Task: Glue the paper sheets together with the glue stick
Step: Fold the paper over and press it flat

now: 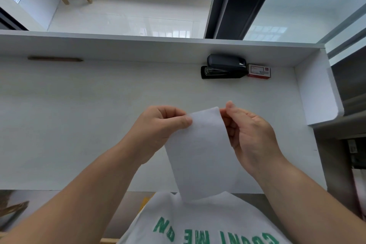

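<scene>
Left hand (158,125) and right hand (247,130) pinch the paper sheets' (202,150) top corners between fingers, holding them clear of the bench (99,115), likely aligning edges.

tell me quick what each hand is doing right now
Left hand: closed, pinching the top left corner of the paper.
Right hand: closed, pinching the paper's top right corner.

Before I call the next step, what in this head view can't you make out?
- Glue stick: not in view anywhere.
- Paper: whether one sheet or several is unclear; they overlap, pinched by the left hand and right hand.
- Print on the small box beside the stapler: too small.
- Thin brown object: blurred.
</scene>
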